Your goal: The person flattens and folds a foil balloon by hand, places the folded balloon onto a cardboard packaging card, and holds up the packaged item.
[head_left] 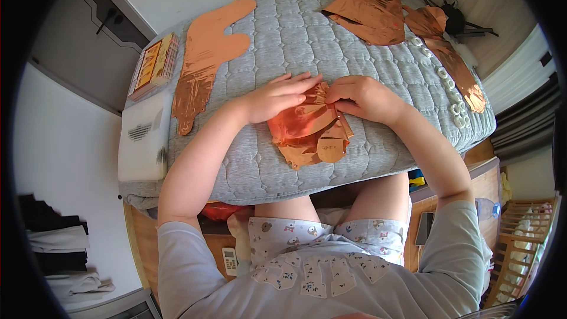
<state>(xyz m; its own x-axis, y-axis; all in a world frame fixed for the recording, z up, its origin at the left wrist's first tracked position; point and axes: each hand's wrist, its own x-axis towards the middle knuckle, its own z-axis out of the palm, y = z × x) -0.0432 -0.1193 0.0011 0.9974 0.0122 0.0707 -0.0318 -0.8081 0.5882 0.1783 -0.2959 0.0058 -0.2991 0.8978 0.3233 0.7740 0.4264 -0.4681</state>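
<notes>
A folded, shiny copper-coloured foil balloon (307,124) lies flat and creased on the grey quilted mattress (283,29), close to its front edge. My left hand (284,98) rests on the balloon's upper left part, fingers stretched out and pressing lightly. At the upper right edge, my right hand (365,99) pinches the gathered foil between thumb and fingers; the fingertips are partly hidden. Another flat copper foil balloon (212,47) is spread out to the left. Farther back on the right lies a larger crumpled copper foil balloon (372,15).
On the left stand a patterned box (155,65) and a white translucent package (143,142). Several small white rings (449,82) line the right side, near a black router (456,20). Below are a remote control (230,261) and a phone (424,228).
</notes>
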